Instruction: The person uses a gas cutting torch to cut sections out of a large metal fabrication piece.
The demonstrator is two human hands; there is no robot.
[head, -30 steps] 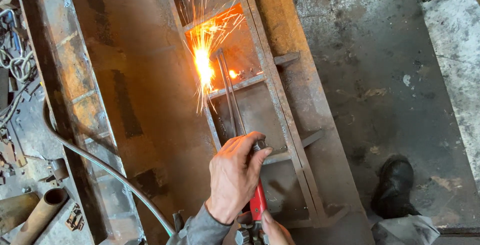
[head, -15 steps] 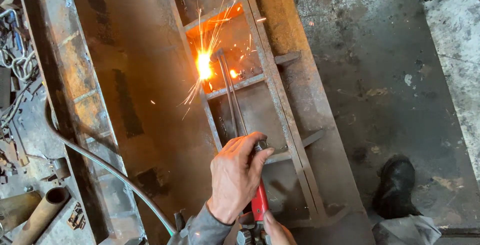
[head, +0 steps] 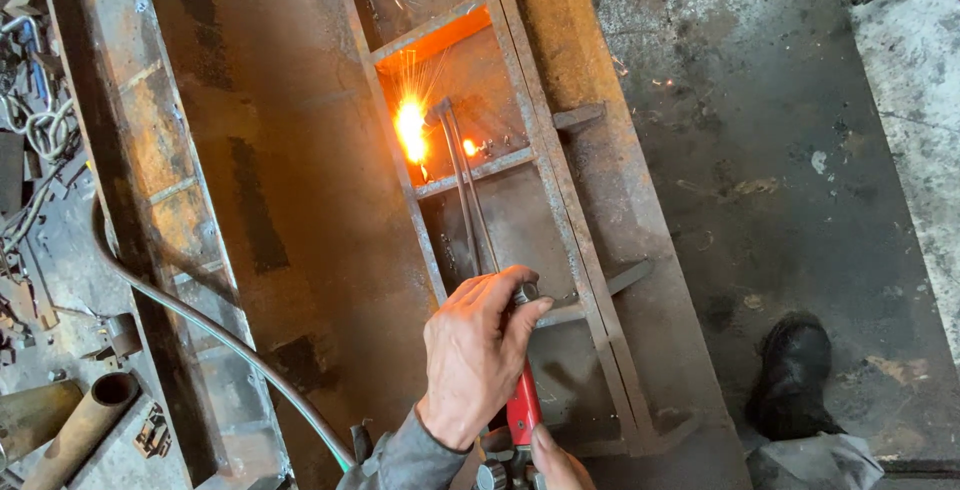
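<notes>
Left hand (head: 472,352) clamped round long red-handled metal cutting torch (head: 522,405); right hand (head: 555,462) gripped its base, fingers mostly hidden. Mid-cut on rusty steel ladder-like frame (head: 560,190); next needs steady tip travel.

- Bright flame (head: 411,128) at the cutting torch (head: 470,200) tip: we see it tighter and rounder than a second ago.
- Sparks (head: 430,70): we note fewer now, thrown in a short upward fan; the earlier long downward streaks are gone.
- Glow on the steel frame (head: 560,200): we find it dimmer.
</notes>
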